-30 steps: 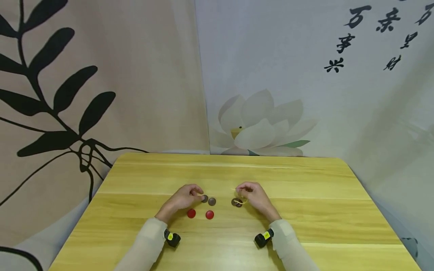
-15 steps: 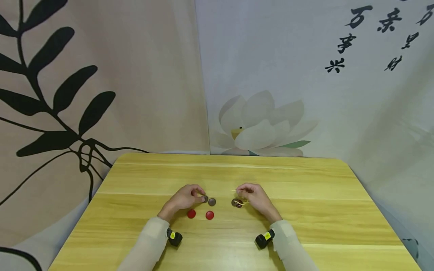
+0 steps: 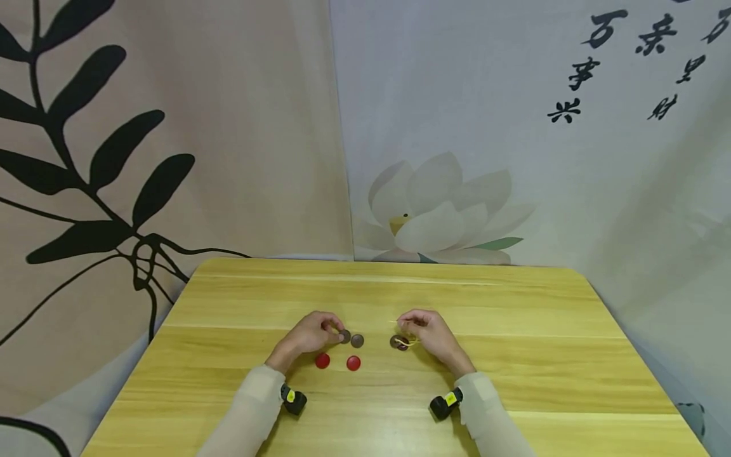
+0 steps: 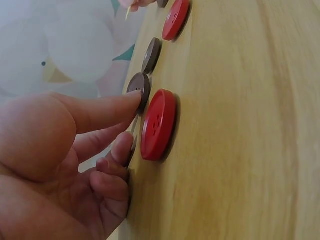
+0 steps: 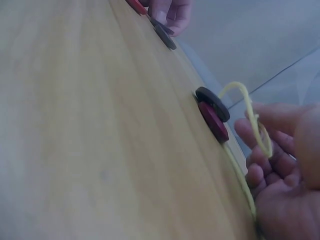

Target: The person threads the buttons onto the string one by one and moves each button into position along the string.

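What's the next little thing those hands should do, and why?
I'd perhaps lift the left brown button toward the yellow string. The left-hand grip has its thumb on that button, while the right-hand grip holds the string, with a short bit sticking out toward the left.

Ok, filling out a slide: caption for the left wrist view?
Left hand touching a dark button, a red four-holed button close by.

on the pale backdrop [image 3: 571, 184], black brush characters [image 3: 584, 73] read 万, 事, 兴 down a slanting column, with 里 and 财 farther right. yellow labels [image 3: 291, 396] on the black wrist cameras [image 3: 296, 407] are illegible.
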Motion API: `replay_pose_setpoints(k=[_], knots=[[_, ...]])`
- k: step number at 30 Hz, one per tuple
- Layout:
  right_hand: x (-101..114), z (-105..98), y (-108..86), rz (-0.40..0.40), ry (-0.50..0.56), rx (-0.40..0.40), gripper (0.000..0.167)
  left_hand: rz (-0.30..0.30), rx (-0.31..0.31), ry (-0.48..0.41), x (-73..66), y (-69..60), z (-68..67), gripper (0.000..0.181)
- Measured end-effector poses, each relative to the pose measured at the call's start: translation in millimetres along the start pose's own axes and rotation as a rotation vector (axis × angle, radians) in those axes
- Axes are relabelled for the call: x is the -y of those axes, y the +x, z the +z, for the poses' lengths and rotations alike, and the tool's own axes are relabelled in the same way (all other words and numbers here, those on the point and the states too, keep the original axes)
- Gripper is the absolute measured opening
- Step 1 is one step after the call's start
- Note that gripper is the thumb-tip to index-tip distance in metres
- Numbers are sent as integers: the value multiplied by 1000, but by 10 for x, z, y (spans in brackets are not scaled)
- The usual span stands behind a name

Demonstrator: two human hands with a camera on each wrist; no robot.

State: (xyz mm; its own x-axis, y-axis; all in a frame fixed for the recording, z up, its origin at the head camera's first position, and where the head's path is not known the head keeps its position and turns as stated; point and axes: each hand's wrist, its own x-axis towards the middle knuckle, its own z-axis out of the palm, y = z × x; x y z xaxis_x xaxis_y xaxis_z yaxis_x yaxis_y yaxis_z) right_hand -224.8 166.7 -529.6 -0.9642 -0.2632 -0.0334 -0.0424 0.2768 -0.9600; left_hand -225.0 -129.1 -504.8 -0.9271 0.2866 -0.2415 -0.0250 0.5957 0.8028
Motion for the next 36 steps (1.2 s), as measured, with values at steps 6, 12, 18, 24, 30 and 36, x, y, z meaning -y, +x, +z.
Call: replay_pose_setpoints(k=[6,12,18,24,30,36], knots=[[-4,8,-7,0,-16,-9,14,-26,0,-9,-12,-9,3,5],[-12,17,-10,0,-29,-11,14,-38,-15,-13,-19,-10,12,8],[-16,-31,-22,40,9,-24,14,-59,-53,-75,-11,-9,42,8],[0,-59,-5,58,14,-28,15,-71,-129,-183,-37,-8,53,8],[351,-34,-113,45,35,-28,20,-91,-174,-229,-97,-15,51,10],[567,-16,-176,30,34,-19,18,-93,-213,-248,-124,-26,47,10]])
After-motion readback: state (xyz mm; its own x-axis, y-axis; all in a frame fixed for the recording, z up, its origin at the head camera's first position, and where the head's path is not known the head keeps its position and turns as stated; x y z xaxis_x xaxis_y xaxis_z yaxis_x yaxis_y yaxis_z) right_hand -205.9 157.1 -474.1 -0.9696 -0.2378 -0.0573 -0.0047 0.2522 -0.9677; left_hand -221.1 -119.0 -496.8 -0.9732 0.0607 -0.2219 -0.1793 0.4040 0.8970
